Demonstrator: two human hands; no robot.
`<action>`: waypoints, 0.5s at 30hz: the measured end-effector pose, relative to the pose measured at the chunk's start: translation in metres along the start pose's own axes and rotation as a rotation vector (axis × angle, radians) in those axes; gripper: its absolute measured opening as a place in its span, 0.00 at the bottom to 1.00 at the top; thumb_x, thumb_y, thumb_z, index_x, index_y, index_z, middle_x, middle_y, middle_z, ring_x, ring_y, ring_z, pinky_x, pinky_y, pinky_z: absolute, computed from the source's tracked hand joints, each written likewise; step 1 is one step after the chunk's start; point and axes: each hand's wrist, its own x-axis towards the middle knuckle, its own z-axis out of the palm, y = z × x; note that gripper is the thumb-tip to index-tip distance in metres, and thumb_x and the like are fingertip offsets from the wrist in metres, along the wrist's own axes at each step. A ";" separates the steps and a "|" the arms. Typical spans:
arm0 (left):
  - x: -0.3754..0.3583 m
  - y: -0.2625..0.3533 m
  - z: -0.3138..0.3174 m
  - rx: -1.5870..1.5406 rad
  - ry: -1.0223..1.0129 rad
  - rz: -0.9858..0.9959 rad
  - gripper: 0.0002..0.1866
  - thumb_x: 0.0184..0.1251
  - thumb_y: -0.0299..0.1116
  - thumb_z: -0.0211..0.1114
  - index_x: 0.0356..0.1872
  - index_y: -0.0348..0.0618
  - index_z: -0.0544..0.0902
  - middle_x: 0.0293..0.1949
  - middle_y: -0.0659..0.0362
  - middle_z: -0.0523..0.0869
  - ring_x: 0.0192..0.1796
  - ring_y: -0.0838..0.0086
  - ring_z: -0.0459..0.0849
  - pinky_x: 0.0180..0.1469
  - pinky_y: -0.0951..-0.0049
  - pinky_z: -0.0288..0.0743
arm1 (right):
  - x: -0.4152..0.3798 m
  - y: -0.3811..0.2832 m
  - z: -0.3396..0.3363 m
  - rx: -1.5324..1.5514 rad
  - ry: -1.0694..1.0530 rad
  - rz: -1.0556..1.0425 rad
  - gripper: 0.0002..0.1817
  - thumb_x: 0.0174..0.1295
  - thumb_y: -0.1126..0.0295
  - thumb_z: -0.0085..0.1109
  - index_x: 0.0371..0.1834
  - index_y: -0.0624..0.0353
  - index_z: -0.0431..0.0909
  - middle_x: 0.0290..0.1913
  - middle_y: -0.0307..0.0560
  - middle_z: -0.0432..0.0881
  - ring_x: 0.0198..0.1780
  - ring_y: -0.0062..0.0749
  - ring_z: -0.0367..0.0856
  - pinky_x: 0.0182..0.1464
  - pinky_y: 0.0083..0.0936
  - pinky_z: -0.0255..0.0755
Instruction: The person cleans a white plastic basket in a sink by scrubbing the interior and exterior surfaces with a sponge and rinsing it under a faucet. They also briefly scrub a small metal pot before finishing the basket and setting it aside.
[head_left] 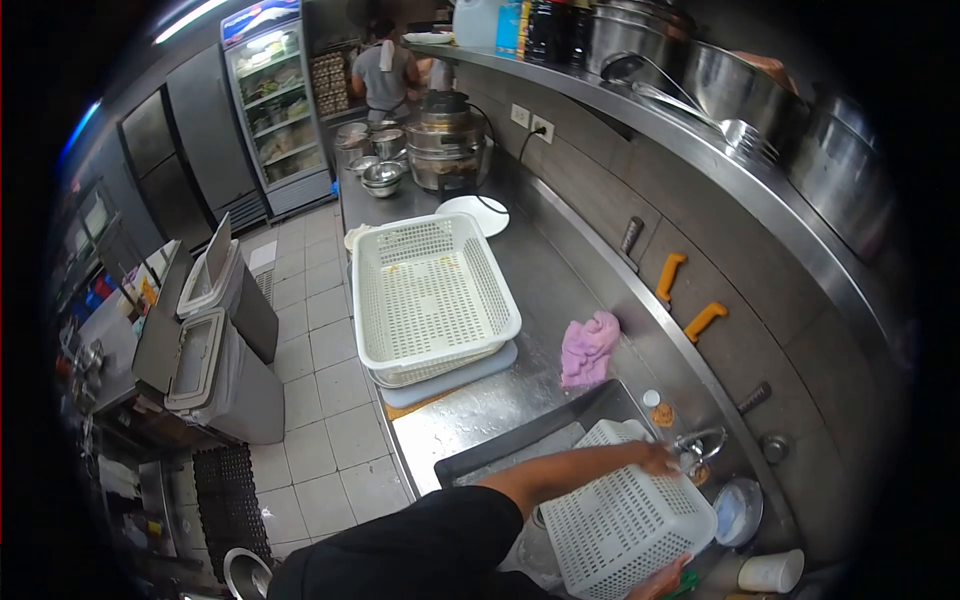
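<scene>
A white perforated plastic basket [620, 520] lies tilted over the sink [455, 470]. My left arm, in a black sleeve, reaches across it. My left hand [655, 458] is over the basket's far end, right beside the metal faucet [700, 440]; its fingers are smeared by motion. At the basket's near edge, my right hand [662, 580] grips the side, partly cut off by the frame. Close to those fingers is a small green thing [686, 582] that I cannot make out.
Another white basket [435, 300] stands on a grey board [480, 370] on the steel counter. A pink cloth [590, 348] lies by the sink. Orange-handled knives [672, 277] hang on the wall. A shelf [690, 115] with pots overhangs the right. Lidded bins [235, 380] stand left; a person [385, 75] is at the back.
</scene>
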 end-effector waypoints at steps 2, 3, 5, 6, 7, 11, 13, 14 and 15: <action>0.009 -0.051 0.021 -0.013 0.303 -0.240 0.42 0.65 0.75 0.43 0.74 0.63 0.64 0.74 0.50 0.64 0.78 0.51 0.52 0.71 0.27 0.41 | -0.011 0.012 -0.014 0.228 -0.110 -0.033 0.34 0.70 0.44 0.51 0.54 0.71 0.78 0.49 0.51 0.83 0.48 0.40 0.81 0.51 0.35 0.73; -0.007 -0.056 0.009 -0.062 0.409 -0.264 0.44 0.64 0.74 0.45 0.74 0.57 0.64 0.72 0.48 0.67 0.75 0.51 0.60 0.72 0.33 0.47 | -0.018 0.021 -0.029 0.348 -0.141 -0.055 0.33 0.70 0.45 0.50 0.55 0.70 0.78 0.50 0.51 0.83 0.49 0.40 0.80 0.52 0.34 0.72; -0.002 -0.093 0.005 -0.194 0.492 -0.262 0.45 0.63 0.72 0.52 0.67 0.43 0.73 0.66 0.47 0.75 0.69 0.53 0.71 0.72 0.57 0.59 | -0.038 0.038 -0.069 0.599 -0.145 -0.134 0.32 0.71 0.46 0.50 0.57 0.69 0.77 0.52 0.51 0.81 0.51 0.39 0.79 0.54 0.34 0.71; -0.015 -0.093 -0.005 -0.319 0.466 -0.114 0.42 0.64 0.69 0.54 0.65 0.42 0.75 0.62 0.46 0.79 0.65 0.53 0.76 0.69 0.59 0.65 | -0.031 0.069 -0.085 0.597 -0.112 -0.153 0.30 0.70 0.49 0.50 0.59 0.68 0.75 0.54 0.52 0.80 0.54 0.40 0.78 0.57 0.34 0.69; 0.000 -0.110 -0.002 -0.370 0.390 -0.190 0.38 0.69 0.64 0.54 0.65 0.40 0.74 0.59 0.45 0.81 0.61 0.55 0.80 0.67 0.60 0.70 | -0.024 0.096 -0.108 0.585 -0.083 -0.170 0.29 0.69 0.52 0.50 0.61 0.68 0.73 0.55 0.52 0.79 0.56 0.40 0.76 0.60 0.34 0.67; -0.004 -0.074 -0.031 -0.837 0.048 -0.254 0.33 0.74 0.60 0.50 0.68 0.44 0.72 0.61 0.55 0.80 0.60 0.69 0.80 0.57 0.62 0.77 | -0.092 0.030 -0.076 0.824 0.070 -0.171 0.28 0.63 0.55 0.50 0.59 0.67 0.72 0.54 0.50 0.79 0.57 0.41 0.76 0.62 0.35 0.66; -0.003 -0.058 -0.050 -0.743 0.073 -0.050 0.34 0.73 0.61 0.51 0.68 0.45 0.73 0.64 0.57 0.77 0.62 0.71 0.78 0.59 0.68 0.75 | -0.087 0.037 -0.084 0.846 0.039 -0.201 0.29 0.62 0.55 0.50 0.60 0.66 0.72 0.55 0.48 0.78 0.57 0.40 0.76 0.62 0.36 0.66; 0.004 -0.061 -0.052 -0.741 0.058 -0.051 0.34 0.73 0.61 0.51 0.68 0.45 0.73 0.64 0.57 0.77 0.62 0.71 0.78 0.59 0.68 0.75 | -0.087 0.043 -0.087 0.836 0.023 -0.215 0.29 0.62 0.55 0.50 0.61 0.65 0.71 0.57 0.49 0.78 0.60 0.41 0.75 0.63 0.38 0.66; 0.012 -0.066 -0.055 -0.749 0.021 -0.045 0.38 0.70 0.65 0.52 0.68 0.45 0.72 0.63 0.53 0.77 0.64 0.68 0.76 0.60 0.67 0.74 | -0.085 0.051 -0.090 0.829 0.002 -0.230 0.29 0.62 0.55 0.49 0.62 0.64 0.71 0.59 0.49 0.77 0.62 0.42 0.75 0.64 0.39 0.66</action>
